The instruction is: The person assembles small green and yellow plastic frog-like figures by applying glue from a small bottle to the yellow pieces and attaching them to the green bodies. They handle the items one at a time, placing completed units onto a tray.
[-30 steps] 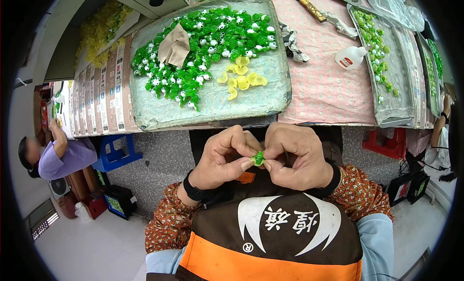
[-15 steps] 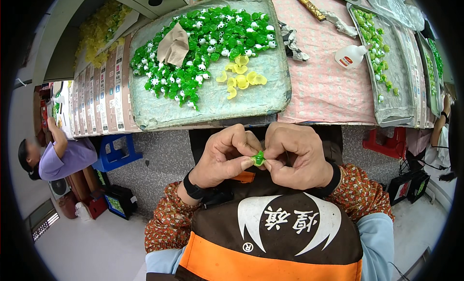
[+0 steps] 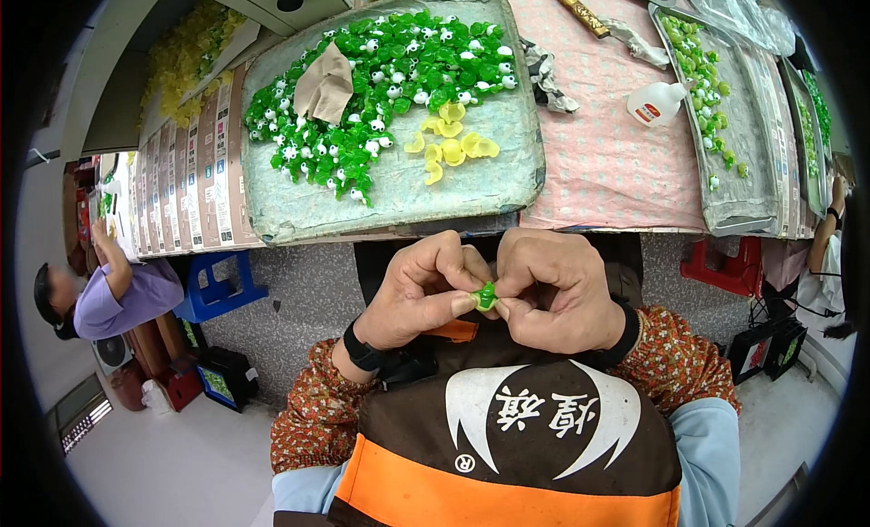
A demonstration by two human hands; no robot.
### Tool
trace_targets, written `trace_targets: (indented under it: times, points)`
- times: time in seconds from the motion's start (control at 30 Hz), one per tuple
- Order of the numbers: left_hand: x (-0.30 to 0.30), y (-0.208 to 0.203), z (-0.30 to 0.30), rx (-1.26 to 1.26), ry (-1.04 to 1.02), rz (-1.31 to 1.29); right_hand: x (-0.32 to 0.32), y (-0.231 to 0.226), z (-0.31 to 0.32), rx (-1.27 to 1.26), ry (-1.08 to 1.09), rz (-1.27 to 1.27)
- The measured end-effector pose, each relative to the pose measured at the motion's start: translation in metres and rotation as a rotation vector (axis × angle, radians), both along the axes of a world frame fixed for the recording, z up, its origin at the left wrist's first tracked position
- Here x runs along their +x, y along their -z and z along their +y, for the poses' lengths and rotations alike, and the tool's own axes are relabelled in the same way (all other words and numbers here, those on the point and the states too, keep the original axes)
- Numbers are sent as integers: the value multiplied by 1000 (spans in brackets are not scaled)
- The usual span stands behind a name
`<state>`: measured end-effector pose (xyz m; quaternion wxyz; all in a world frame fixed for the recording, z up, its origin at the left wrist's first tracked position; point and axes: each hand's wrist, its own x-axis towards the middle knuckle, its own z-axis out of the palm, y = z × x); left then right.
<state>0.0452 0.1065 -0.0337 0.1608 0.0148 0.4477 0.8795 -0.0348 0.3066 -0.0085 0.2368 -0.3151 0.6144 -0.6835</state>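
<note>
Between my fingertips is a small green plastic piece [image 3: 486, 297], held just in front of the table edge above my lap. My left hand [image 3: 426, 287] pinches it from the left with thumb and forefinger. From the right, my right hand [image 3: 557, 291] grips the same piece in a matching pinch; the fingers hide part of it. Beyond my hands lies a cloth-lined tray [image 3: 399, 196], with a heap of green pieces and white round ones [image 3: 381, 83]. Several yellow curved pieces [image 3: 449, 146] are grouped in its near right part, and a beige cloth scrap [image 3: 324, 85] rests on the heap.
A white bottle [image 3: 656, 105] stands on the pink tablecloth [image 3: 598, 178], beside a metal tray [image 3: 745, 196] of green pieces. A dark-handled tool [image 3: 581, 13] lies farther back. Blue [image 3: 217, 287] and red stools [image 3: 722, 266] stand below. A person in purple [image 3: 131, 282] is at left.
My hands stay almost in place, both still pinching the green piece. At the left, the person in purple has shifted an arm slightly.
</note>
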Motion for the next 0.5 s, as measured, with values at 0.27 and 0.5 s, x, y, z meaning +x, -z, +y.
trace_targets:
  times: [0.27, 0.5]
  points:
    - [-2, 0, 1, 14, 5, 3, 0, 0, 0, 0, 9, 10]
    - [-1, 0, 0, 48, 12, -12, -2, -3, 2, 0, -7, 6]
